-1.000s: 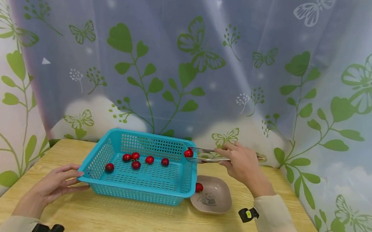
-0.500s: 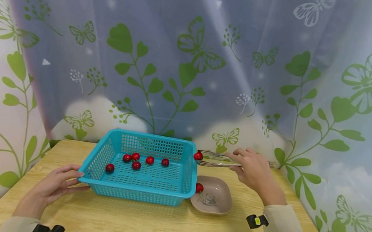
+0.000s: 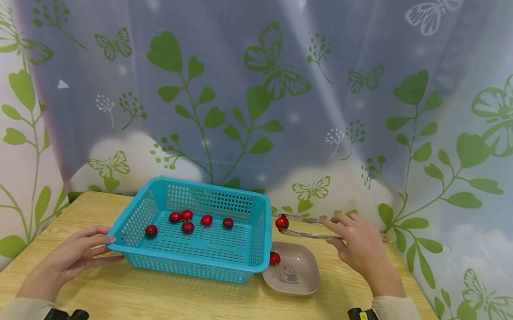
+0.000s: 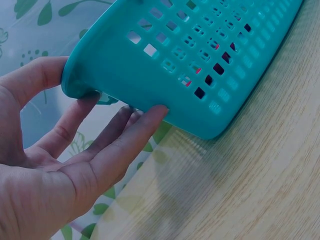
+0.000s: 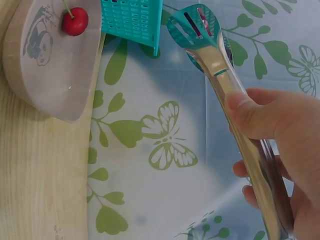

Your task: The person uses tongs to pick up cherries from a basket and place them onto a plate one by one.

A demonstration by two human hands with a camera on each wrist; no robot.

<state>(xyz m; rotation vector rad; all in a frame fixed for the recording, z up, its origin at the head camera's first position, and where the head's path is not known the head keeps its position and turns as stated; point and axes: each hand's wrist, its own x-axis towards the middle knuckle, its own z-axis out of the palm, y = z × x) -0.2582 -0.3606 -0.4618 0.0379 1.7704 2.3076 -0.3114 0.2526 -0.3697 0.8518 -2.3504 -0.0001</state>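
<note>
Tongs (image 3: 310,235), gripped in my right hand (image 3: 357,245): their long axis runs nearly level across the head view, from my fingers leftward to the tips, which hold a single cherry (image 3: 282,222) between them. This cherry thus lies to the left of my right hand, just beside the right rim of the blue basket (image 3: 187,269) and apart from it. The bowl (image 3: 308,263) stands on my near side of the tips. Note the relation: the offset from held fruit to bowl runs mainly across the tongs' axis, toward my body and slightly right, rather than along it. How high the fruit hangs over the wooden table (image 3: 215,313) cannot be read.

My right hand is the nearer to both fruit and bowl. Its thumb and fingers are clamped on the tool's arms, as the right wrist view shows; there the slotted tips hide most of the fruit, and a red patch seen through them is probably part of it. My left hand (image 3: 72,257), well apart at the opposite end, grips the basket at its near left corner, thumb against the outer wall and a finger at the rim.

For reference: a second cherry (image 3: 274,259) rests at the left side of the bowl, and six cherries (image 3: 187,228) lie on the basket floor, near its middle and left.
</note>
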